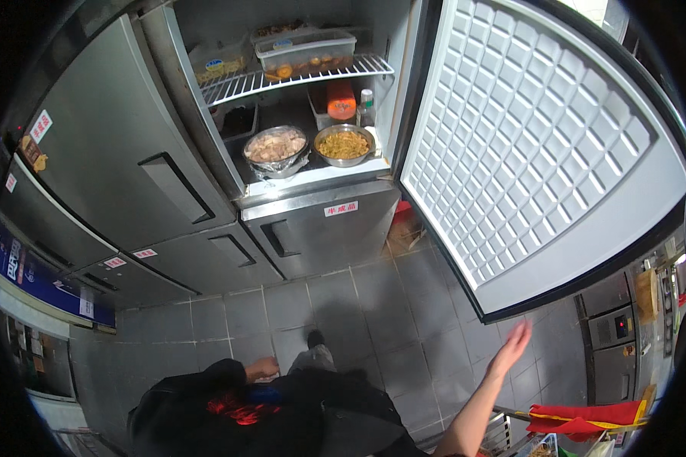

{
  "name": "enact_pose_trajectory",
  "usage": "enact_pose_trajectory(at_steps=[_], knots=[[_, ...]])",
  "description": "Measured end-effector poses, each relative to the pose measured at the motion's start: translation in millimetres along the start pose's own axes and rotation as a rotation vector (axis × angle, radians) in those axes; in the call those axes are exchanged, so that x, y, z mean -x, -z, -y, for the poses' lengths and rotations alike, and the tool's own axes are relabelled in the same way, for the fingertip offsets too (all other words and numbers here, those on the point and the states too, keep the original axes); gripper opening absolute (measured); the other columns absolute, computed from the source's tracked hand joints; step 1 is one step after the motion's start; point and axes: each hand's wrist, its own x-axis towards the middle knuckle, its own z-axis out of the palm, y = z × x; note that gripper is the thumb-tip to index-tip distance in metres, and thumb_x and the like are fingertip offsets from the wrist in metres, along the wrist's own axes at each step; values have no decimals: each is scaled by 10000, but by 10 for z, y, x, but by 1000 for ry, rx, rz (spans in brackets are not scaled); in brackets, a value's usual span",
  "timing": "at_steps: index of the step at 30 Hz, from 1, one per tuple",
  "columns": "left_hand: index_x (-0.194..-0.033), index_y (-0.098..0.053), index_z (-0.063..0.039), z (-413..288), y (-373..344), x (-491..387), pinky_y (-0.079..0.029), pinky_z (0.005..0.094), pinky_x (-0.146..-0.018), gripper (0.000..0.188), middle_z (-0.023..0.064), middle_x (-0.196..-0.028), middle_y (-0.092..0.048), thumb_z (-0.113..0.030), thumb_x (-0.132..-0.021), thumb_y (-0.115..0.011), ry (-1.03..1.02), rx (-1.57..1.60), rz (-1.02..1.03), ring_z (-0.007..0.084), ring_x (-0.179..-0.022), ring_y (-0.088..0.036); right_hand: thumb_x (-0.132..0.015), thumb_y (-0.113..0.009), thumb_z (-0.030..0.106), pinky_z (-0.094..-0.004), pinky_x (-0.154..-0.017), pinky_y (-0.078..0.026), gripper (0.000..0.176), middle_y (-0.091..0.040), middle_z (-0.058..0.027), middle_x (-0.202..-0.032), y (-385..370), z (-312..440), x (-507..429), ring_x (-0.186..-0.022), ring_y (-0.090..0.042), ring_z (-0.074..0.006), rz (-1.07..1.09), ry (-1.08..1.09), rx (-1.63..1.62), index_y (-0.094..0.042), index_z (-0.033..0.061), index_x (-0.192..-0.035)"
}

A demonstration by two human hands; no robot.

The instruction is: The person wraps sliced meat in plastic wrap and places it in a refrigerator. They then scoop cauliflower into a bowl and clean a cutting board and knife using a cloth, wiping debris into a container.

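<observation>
A stainless-steel refrigerator stands with its upper door [526, 148] swung wide to the right. My right hand [517, 340] is just below that door's lower edge, fingers extended, holding nothing that shows. Low at my body, beside my dark clothing, is my left hand [266, 368]; its fingers look curled and whether they hold anything is unclear. In the fridge's lower part sit a steel bowl of pale chopped meat [275, 147] with cling film around it and a steel bowl of yellowish shredded food [343, 145]. A clear plastic container [306, 51] rests on the wire shelf [297, 80] above.
Closed steel refrigerator doors [120, 148] line the left. A bottle [366, 108] and an orange-red package [341, 100] stand behind the bowls. A red cloth [586, 417] hangs at the lower right, near a rack. Grey floor tiles [389, 325] lie below; steel kitchen units [611, 331] are at right.
</observation>
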Motion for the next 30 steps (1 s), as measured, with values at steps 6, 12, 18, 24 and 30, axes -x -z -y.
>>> enact_pose_trajectory(at_steps=[6,12,18,24,30], knots=[[-1137,-638,-37,-388,-276,100,-538,350,-660,346,89,-893,-701,-229,-851,-611,77,85,-137,200,-716,-656,-1021,-417,551,-367,-1175,-255,728,-359,-101,-1551,-314,876,-560,-1418,-338,-250,-83,-167,-553,-297,45,-1531],[-1387,-459,-88,-2028,-36,422,-514,362,-848,622,127,-1231,-601,-259,-861,-743,-393,603,-131,240,-1031,-620,-1075,-282,456,-363,-1169,-214,627,-347,-104,-1540,-373,1262,699,-1387,-341,-231,78,-188,-304,-298,9,-1515],[-1430,-230,10,-4307,-187,988,-445,416,-969,896,164,-1361,-421,-271,-817,-820,-762,272,-249,267,-1164,-510,-993,-588,163,-314,-953,-466,471,-684,-75,-1149,581,1403,178,-1058,-611,-150,967,-542,-570,-473,24,-1428],[-1474,-106,154,-3623,291,439,-338,370,-1086,842,204,-1374,-443,-334,-988,-592,-269,764,-1031,270,-1202,-460,-948,-675,260,-300,-902,-500,376,-717,-69,-1079,720,288,-85,-985,-641,-133,669,-822,-88,-661,34,-1249],[-1425,-313,141,-2891,1391,-749,-333,439,-1136,770,353,-1450,-368,-474,-1006,-511,-46,236,-1596,403,-1342,-414,-817,-774,235,-340,-830,-536,297,-748,-66,-999,1492,-2123,-167,-918,-688,-176,667,-785,395,-750,86,-1072]])
